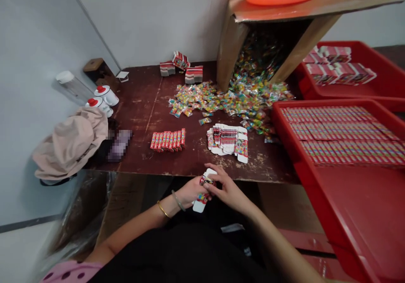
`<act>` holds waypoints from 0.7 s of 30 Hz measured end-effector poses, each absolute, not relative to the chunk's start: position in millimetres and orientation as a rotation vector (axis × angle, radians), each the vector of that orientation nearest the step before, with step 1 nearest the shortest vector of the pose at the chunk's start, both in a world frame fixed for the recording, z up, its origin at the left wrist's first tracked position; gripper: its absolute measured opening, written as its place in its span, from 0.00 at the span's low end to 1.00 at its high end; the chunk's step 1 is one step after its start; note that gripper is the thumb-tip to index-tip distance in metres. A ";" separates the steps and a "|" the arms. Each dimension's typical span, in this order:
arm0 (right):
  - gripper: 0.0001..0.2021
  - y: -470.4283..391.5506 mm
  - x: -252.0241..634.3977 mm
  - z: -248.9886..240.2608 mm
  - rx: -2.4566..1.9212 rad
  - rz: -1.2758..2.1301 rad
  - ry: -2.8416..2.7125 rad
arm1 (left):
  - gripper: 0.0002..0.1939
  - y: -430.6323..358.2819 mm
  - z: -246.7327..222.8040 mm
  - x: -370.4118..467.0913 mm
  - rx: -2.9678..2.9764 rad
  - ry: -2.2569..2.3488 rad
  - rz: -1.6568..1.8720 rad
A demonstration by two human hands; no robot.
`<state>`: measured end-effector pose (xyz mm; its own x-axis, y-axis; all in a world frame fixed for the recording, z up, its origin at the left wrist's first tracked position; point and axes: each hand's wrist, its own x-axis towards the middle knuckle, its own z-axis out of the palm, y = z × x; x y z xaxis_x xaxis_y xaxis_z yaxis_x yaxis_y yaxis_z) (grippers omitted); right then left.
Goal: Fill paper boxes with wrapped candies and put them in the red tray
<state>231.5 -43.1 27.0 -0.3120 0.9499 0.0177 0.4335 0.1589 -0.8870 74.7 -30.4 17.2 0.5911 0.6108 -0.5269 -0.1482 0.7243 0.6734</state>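
Between my hands, just off the table's front edge, is a small printed carton [200, 198] with white end flaps sticking out. My left hand [189, 192] is closed around it from the left. The fingers of my right hand [225, 187] pinch its upper part near the top flap. On the table beyond lies a fanned stack of flat printed cartons [228, 138]. To its left stands a row of filled-out red cartons [167, 140]. Behind them spreads a heap of small wrapped candies [218, 101].
Candies spill from a cardboard box [227, 42] lying on its side. A red tray [348, 215] with rows of cartons juts past the table's right edge; another red tray [363, 90] is behind it. A beige cloth bag [72, 141] and white lidded cups [109, 95] are left.
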 end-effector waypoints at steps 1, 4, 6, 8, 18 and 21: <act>0.08 -41.9 235.5 30.5 -1.302 1.175 -1.875 | 0.16 -30.5 18.9 72.9 0.644 0.815 0.465; 0.09 -36.2 249.2 42.3 -1.165 1.414 -1.900 | 0.17 -28.3 28.2 64.3 0.711 0.662 0.345; 0.09 -33.4 255.6 49.5 -1.041 1.525 -1.880 | 0.18 -26.5 33.1 58.2 0.753 0.518 0.199; 0.09 -33.2 256.6 53.1 -0.999 1.541 -1.849 | 0.20 -26.1 32.6 54.5 0.787 0.496 0.137; 0.17 -72.8 215.5 13.4 -1.392 1.119 -1.123 | 0.21 -40.0 5.8 65.9 1.223 1.138 0.874; 0.16 -84.4 215.0 12.6 -1.448 1.064 -1.107 | 0.20 -45.8 10.4 60.6 1.337 1.102 0.919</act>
<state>215.0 -84.4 12.6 0.1983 0.9774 -0.0736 0.1125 -0.0973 -0.9889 60.6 -45.8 10.4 0.2613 0.9620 -0.0788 0.0950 0.0556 0.9939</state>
